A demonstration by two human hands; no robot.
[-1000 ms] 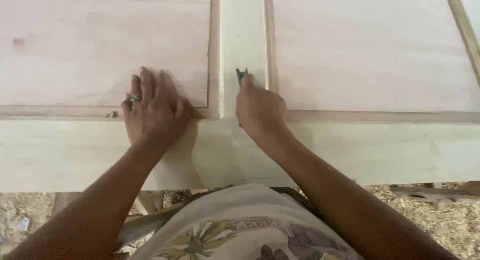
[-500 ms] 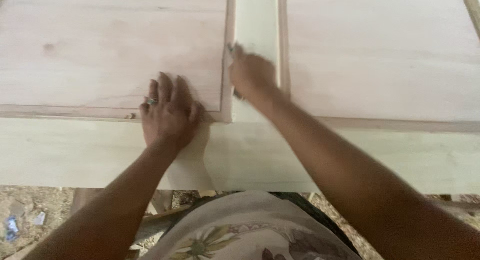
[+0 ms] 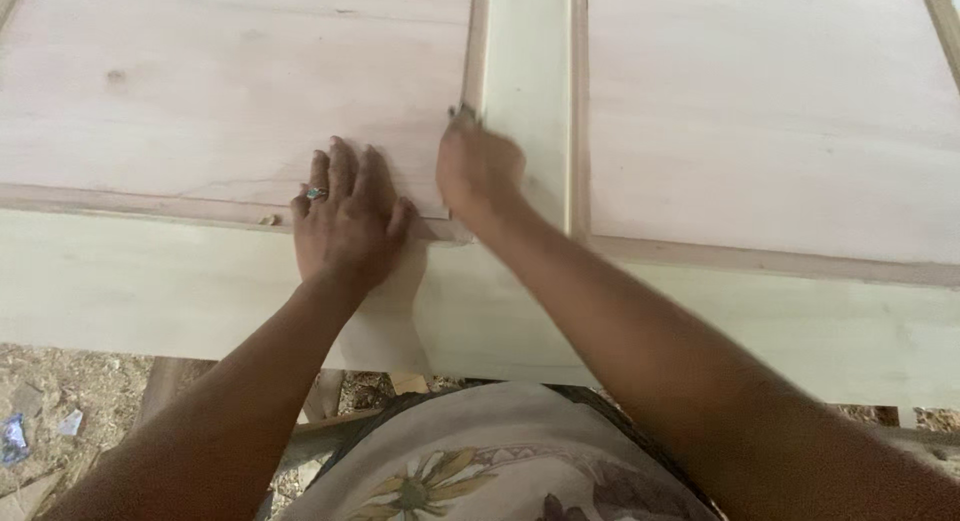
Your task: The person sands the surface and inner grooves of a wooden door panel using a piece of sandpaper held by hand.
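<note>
Door (image 3: pixel 200 281) of pale bare wood fills my view — it lies flat, running from 9 to 3 o'clock. Its wide bottom rail (image 3: pixel 700 321) crosses below centre, and a light stile (image 3: pixel 528 91) runs up toward 12 between two pinkish panels (image 3: pixel 250 91).

I have my left hand (image 3: pixel 345 221) spread flat, palm down, fingers together and pointing to 12, pressed on the left panel's lower corner and over the moulding (image 3: pixel 120 201) there. A ring (image 3: pixel 316 194) with a bluish stone sits on one finger.

My right hand (image 3: pixel 478 166) lies just beside it, at its 2 o'clock, curled shut around a small dark tool (image 3: pixel 463 111) — only its tip shows past the fingers, touching the moulding strip along the stile's left edge. What kind of tool it is I cannot tell; the hand is blurred.

Sawdust and scraps litter the floor (image 3: pixel 60 401) at 8 o'clock, and a flowered garment (image 3: pixel 480 471) shows at 6.
</note>
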